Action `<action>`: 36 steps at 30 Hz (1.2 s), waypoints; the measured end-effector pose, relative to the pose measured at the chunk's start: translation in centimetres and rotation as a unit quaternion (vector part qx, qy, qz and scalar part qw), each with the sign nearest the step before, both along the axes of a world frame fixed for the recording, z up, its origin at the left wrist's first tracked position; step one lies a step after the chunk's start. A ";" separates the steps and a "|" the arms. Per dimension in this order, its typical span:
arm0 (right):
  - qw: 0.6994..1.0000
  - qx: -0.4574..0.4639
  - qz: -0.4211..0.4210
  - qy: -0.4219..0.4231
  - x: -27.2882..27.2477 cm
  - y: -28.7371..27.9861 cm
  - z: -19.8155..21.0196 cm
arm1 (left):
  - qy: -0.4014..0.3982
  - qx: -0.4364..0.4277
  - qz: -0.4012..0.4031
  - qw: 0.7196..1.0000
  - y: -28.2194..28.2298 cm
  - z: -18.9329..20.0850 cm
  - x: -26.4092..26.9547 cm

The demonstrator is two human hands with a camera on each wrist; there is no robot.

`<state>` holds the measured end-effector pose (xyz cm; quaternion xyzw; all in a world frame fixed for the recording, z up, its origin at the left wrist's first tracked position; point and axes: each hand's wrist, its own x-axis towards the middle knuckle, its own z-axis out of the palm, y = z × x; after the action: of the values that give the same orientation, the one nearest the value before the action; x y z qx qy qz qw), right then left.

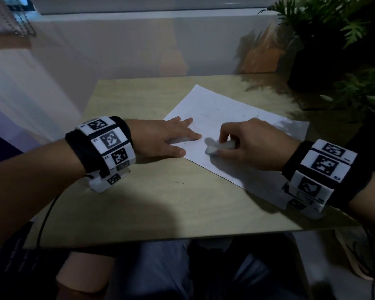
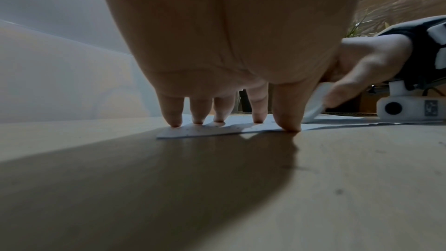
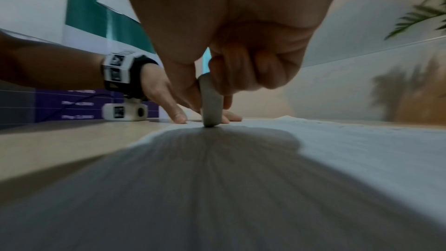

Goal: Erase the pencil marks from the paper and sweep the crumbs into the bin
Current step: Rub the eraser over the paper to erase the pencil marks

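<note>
While pinched upright in right hand (image 1: 254, 144), eraser (image 1: 212, 146) met paper (image 1: 236, 118) on table (image 1: 160, 202). Just beside, left hand (image 1: 167, 137) pressed paper's corner, fingers (image 2: 172, 114) straight and spread. Beyond, crumbs (image 1: 243, 118) strewn across sheet; plant (image 1: 344, 40) at far right.

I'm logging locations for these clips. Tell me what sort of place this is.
Probably a home or office corner, set up as a small desk. A light wooden table stands against a pale wall, a potted plant sits at its far right, and a sheet of paper lies on it.
</note>
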<state>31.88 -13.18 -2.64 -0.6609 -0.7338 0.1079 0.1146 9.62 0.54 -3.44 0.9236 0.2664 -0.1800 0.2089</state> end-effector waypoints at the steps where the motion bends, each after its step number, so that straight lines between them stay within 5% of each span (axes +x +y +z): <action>1: 0.999 0.024 -0.009 -0.021 0.1 0.1 -0.2 | -0.001 -0.001 0.000 1.000 0.0 0.0 0.0; 6: 0.997 -0.024 0.062 0.030 -0.6 -0.4 -0.3 | 0.004 -0.001 0.002 1.000 -0.1 0.0 0.0; 11: 0.999 0.037 0.019 0.006 -0.5 0.7 -0.8 | -0.006 -0.007 0.000 1.000 0.0 -0.1 0.0; 23: 0.995 -0.049 0.073 0.038 -1.1 0.6 -0.4 | -0.007 -0.002 0.002 1.000 -0.1 0.0 0.0; 28: 1.000 0.028 -0.001 -0.013 0.2 1.2 -0.7 | -0.004 0.003 0.004 1.000 -0.2 0.2 0.0; 32: 0.993 -0.075 0.080 0.047 -0.3 -0.3 -0.1 | -0.003 0.000 0.006 1.000 -0.2 0.1 0.0; 36: 1.000 -0.016 0.011 -0.009 0.9 0.2 -0.2 | -0.007 0.000 0.007 1.000 -0.1 0.0 -0.1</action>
<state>32.75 -12.98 -2.87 -0.6558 -0.7399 0.1150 0.0967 9.54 0.40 -3.43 0.9230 0.2712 -0.1723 0.2118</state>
